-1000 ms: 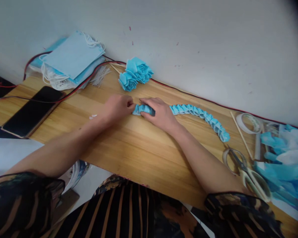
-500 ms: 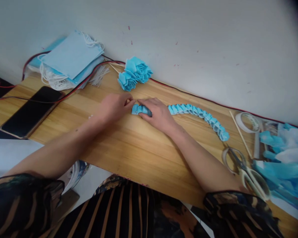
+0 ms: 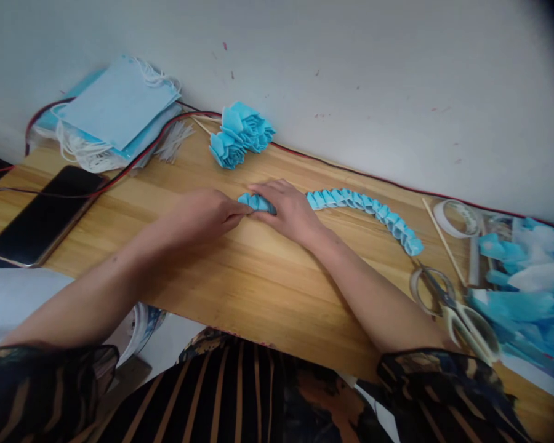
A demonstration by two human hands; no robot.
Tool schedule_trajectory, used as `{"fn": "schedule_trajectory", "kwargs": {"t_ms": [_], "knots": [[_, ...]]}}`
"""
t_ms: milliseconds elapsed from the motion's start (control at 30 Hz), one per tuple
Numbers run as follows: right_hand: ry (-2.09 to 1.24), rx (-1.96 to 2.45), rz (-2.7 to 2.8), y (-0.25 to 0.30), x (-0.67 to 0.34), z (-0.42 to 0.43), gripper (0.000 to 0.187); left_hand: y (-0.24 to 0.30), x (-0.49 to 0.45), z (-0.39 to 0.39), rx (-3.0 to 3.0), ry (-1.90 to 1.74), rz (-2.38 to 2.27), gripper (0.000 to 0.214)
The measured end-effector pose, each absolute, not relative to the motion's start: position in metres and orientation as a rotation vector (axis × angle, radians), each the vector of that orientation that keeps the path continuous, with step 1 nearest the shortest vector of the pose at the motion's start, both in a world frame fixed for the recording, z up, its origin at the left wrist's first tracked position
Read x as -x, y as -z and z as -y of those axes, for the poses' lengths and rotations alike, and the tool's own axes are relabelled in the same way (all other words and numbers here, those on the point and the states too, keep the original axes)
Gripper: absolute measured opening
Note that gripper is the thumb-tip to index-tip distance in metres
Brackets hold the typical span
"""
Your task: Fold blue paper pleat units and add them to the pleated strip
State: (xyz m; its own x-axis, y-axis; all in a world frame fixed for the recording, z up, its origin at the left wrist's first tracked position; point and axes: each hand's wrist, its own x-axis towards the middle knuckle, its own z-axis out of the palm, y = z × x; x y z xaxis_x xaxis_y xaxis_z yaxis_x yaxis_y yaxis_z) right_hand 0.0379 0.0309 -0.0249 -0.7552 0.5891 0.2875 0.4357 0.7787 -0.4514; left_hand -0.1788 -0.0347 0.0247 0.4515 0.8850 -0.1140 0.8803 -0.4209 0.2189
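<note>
A long blue strip folded into pleats (image 3: pixel 341 198) curves across the wooden table, its far end bending toward the scissors. My right hand (image 3: pixel 289 206) lies over the strip near its left end, thumb on the near side and fingers on the far side, closed around it. At that left end, my left hand (image 3: pixel 203 212) has its fingers drawn together against the near edge of the pleats. Its fingertips are partly hidden, and so is the part of the strip under my right palm.
Scissors (image 3: pixel 452 301), tape rolls (image 3: pixel 457 219), a thin stick (image 3: pixel 443 240) and loose blue pieces (image 3: pixel 530 307) lie at right. Blue fabric flowers (image 3: pixel 242 132) rest near the wall. A stack of face masks (image 3: pixel 120 111), a cable (image 3: pixel 166 130) and a phone (image 3: pixel 46 212) are at left.
My left hand has come down from the strip's far edge to its near edge, its fingers closing against the end pleats. My right hand stays over the strip. The view has shifted slightly.
</note>
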Motion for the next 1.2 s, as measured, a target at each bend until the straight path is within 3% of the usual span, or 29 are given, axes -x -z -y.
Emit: {"fn": "schedule_trajectory", "kwargs": {"t_ms": [167,400,933,1067,1200], "knots": [[-0.552,0.713,2.586,0.013,-0.044,-0.032,0.057,-0.024,0.178,0.036,-2.481,0.071,-1.518,0.044],[-0.603,0.750,2.543,-0.002,-0.047,-0.027,0.046,-0.022,0.178,0.035,-2.476,0.076,-1.514,0.041],[-0.216,0.838,2.737,0.010,-0.012,-0.016,0.059,-0.035,0.172,0.037,-2.377,0.316,-1.632,0.043],[-0.359,0.755,2.597,0.003,-0.030,-0.031,0.058,-0.032,0.176,0.037,-2.411,0.262,-1.592,0.046],[-0.294,0.986,2.258,-0.022,-0.074,-0.040,0.054,-0.027,0.180,0.035,-2.440,0.113,-1.578,0.045]]}}
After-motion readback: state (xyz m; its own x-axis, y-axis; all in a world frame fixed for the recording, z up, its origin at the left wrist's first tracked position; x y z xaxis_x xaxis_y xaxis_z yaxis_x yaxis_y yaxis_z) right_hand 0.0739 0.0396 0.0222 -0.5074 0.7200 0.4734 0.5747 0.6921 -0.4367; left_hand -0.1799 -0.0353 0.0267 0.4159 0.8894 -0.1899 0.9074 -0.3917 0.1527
